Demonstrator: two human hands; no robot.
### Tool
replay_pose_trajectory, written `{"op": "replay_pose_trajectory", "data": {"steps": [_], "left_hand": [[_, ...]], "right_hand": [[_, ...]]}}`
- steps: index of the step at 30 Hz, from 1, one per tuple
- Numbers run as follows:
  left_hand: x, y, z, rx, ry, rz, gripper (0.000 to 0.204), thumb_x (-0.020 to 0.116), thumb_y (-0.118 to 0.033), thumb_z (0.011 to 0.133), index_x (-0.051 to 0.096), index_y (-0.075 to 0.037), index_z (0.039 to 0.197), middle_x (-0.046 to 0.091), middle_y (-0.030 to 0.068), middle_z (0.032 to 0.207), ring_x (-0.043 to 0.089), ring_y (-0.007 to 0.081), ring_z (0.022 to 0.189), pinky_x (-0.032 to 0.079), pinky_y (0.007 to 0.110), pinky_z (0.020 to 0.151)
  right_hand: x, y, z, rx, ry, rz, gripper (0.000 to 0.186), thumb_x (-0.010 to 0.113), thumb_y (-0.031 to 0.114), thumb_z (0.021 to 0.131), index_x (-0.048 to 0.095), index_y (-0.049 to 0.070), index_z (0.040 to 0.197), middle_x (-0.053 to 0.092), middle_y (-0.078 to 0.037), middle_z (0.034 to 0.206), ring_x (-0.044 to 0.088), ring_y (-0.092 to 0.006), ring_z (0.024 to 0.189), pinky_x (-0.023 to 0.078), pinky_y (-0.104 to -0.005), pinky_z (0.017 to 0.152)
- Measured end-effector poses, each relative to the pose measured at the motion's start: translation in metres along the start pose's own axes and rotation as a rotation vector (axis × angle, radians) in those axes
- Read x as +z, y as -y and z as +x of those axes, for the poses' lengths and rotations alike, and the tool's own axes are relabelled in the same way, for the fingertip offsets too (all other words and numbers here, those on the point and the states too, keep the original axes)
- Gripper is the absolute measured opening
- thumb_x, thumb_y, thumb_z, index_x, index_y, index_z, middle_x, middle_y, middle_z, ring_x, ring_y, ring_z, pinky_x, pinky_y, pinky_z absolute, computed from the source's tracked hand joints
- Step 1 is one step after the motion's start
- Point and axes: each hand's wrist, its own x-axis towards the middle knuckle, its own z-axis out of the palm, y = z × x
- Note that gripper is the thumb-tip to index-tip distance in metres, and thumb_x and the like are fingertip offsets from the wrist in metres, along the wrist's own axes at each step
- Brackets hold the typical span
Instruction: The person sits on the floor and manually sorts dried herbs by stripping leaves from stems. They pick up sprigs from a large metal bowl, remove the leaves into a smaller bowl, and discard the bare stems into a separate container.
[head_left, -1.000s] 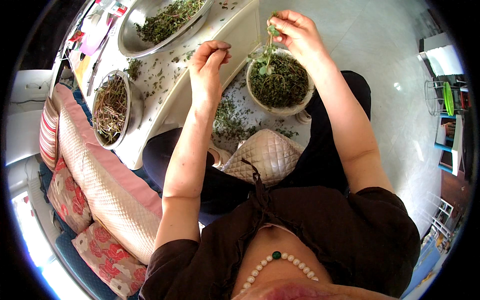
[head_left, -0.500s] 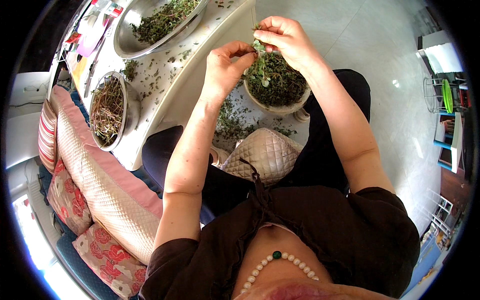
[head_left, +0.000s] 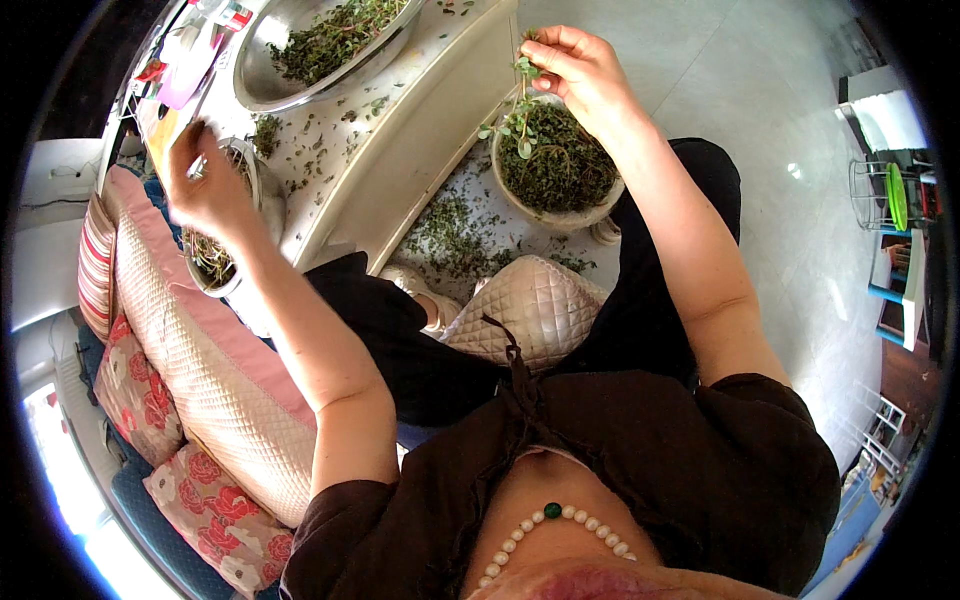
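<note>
My right hand [head_left: 582, 82] pinches the top of a leafy green sprig [head_left: 521, 128] between thumb and fingers. The sprig hangs down over the left part of a round pale container [head_left: 556, 216] heaped with leafy greens [head_left: 556, 165]. Far to the left, my left hand [head_left: 207, 188] is over a metal bowl [head_left: 271, 200] of thin brownish stems [head_left: 210, 262]. Motion smears its fingers, so whether it holds anything cannot be made out. The hand and wrist hide much of that bowl.
A large steel basin [head_left: 246, 72] with picked greens [head_left: 330, 45] stands on the white table [head_left: 345, 160], among scattered leaves. More leaves [head_left: 455, 235] lie on the floor below the table edge. A quilted stool [head_left: 535, 310] sits between my legs; a cushioned sofa [head_left: 215, 340] is at left.
My left hand has left the sprig and swung left to the stem bowl. My right hand stays nearly in place, still holding the sprig, which now hangs freely.
</note>
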Motion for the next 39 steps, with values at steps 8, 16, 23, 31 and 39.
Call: {"op": "replay_pose_trajectory", "data": {"steps": [8, 16, 23, 31, 39], "left_hand": [[-0.052, 0.064, 0.013, 0.207, 0.003, 0.574, 0.016, 0.065, -0.010, 0.074, 0.070, -0.009, 0.089, 0.063, 0.0110, 0.097, 0.055, 0.0254, 0.093, 0.047, 0.043, 0.077], [0.042, -0.078, -0.099, -0.699, 1.038, -0.740, 0.022, 0.060, -0.014, 0.086, 0.062, 0.002, 0.100, 0.065, 0.0053, 0.089, 0.059, 0.0109, 0.082, 0.047, 0.025, 0.074], [0.059, -0.089, -0.114, -0.671, 1.050, -0.753, 0.014, 0.063, -0.007, 0.080, 0.065, 0.003, 0.090, 0.063, 0.0017, 0.074, 0.055, 0.0064, 0.068, 0.045, 0.021, 0.063], [0.058, -0.094, -0.114, -0.762, 0.871, -0.806, 0.013, 0.063, -0.004, 0.077, 0.064, 0.003, 0.089, 0.063, 0.0023, 0.073, 0.053, 0.0057, 0.063, 0.041, 0.019, 0.058], [0.066, -0.093, -0.120, -0.753, 0.707, -0.878, 0.008, 0.056, 0.002, 0.073, 0.061, 0.001, 0.080, 0.058, -0.0002, 0.069, 0.049, 0.0045, 0.062, 0.040, 0.019, 0.056]], "right_hand": [[0.020, -0.005, -0.003, -0.004, 0.071, -0.098, 0.013, 0.062, 0.012, 0.088, 0.062, 0.004, 0.098, 0.063, -0.002, 0.087, 0.057, -0.0072, 0.076, 0.048, -0.0225, 0.064], [0.034, -0.016, -0.006, -0.055, 0.118, -0.161, 0.013, 0.063, 0.011, 0.086, 0.063, 0.004, 0.097, 0.064, -0.001, 0.086, 0.058, -0.0064, 0.074, 0.047, -0.0200, 0.063], [0.035, -0.016, -0.006, -0.077, 0.126, -0.160, 0.013, 0.065, 0.008, 0.084, 0.063, 0.001, 0.094, 0.065, -0.004, 0.082, 0.060, -0.0083, 0.071, 0.048, -0.0211, 0.060], [0.026, -0.015, -0.002, -0.077, 0.058, -0.086, 0.010, 0.063, 0.011, 0.087, 0.063, 0.005, 0.095, 0.062, 0.000, 0.082, 0.055, -0.0060, 0.070, 0.047, -0.0200, 0.064], [0.028, -0.018, -0.001, -0.130, 0.084, -0.056, 0.012, 0.065, 0.008, 0.084, 0.062, 0.002, 0.094, 0.065, -0.004, 0.082, 0.060, -0.0094, 0.072, 0.050, -0.0230, 0.061]]}}
